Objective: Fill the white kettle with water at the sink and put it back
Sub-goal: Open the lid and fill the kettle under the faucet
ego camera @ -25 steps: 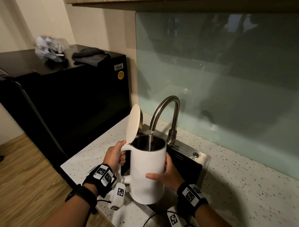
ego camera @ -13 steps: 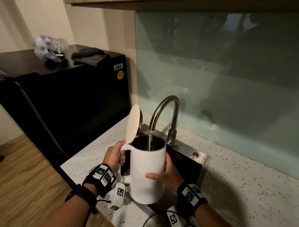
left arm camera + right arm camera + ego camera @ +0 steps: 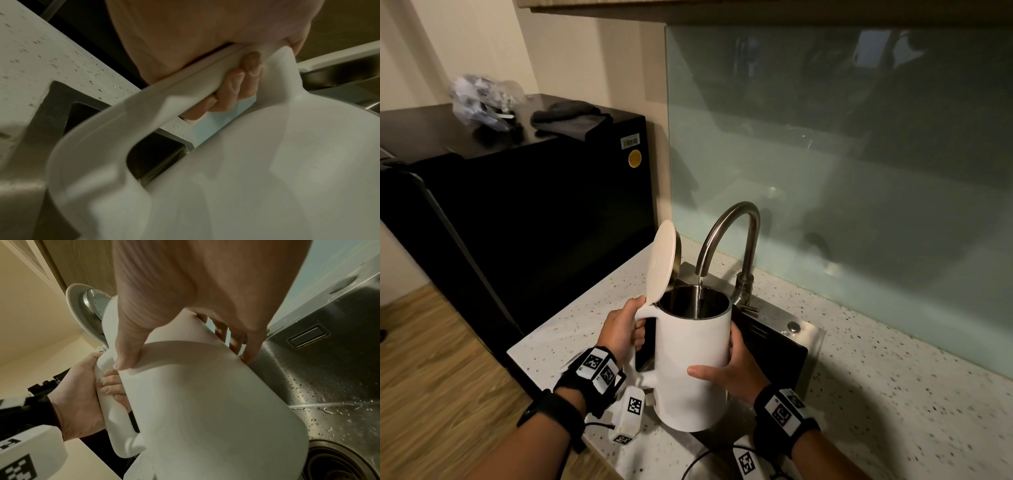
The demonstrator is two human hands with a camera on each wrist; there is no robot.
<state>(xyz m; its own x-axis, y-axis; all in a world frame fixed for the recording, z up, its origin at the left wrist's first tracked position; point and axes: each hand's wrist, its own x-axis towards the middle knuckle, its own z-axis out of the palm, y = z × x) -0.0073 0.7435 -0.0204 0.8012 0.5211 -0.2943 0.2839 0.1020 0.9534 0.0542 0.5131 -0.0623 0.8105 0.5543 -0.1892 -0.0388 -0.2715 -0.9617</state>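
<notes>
The white kettle (image 3: 691, 359) (image 3: 205, 402) hangs over the sink (image 3: 803, 337), with its mouth under the curved steel faucet (image 3: 729, 233). Its lid (image 3: 661, 263) stands up, hinged open. A thin stream of water (image 3: 700, 291) runs from the spout into the kettle. My left hand (image 3: 621, 329) grips the handle (image 3: 185, 91), fingers wrapped round it. My right hand (image 3: 736, 373) clasps the kettle's body from the right, thumb (image 3: 127, 353) across the front and fingers behind. The water level inside is hidden.
A black fridge (image 3: 534, 222) stands left of the speckled countertop (image 3: 893, 394), with a dark cloth (image 3: 571, 120) and a crumpled bag (image 3: 482, 99) on top. A glass backsplash (image 3: 859, 171) rises behind the faucet. The wet sink wall (image 3: 329, 369) is close on the kettle's right.
</notes>
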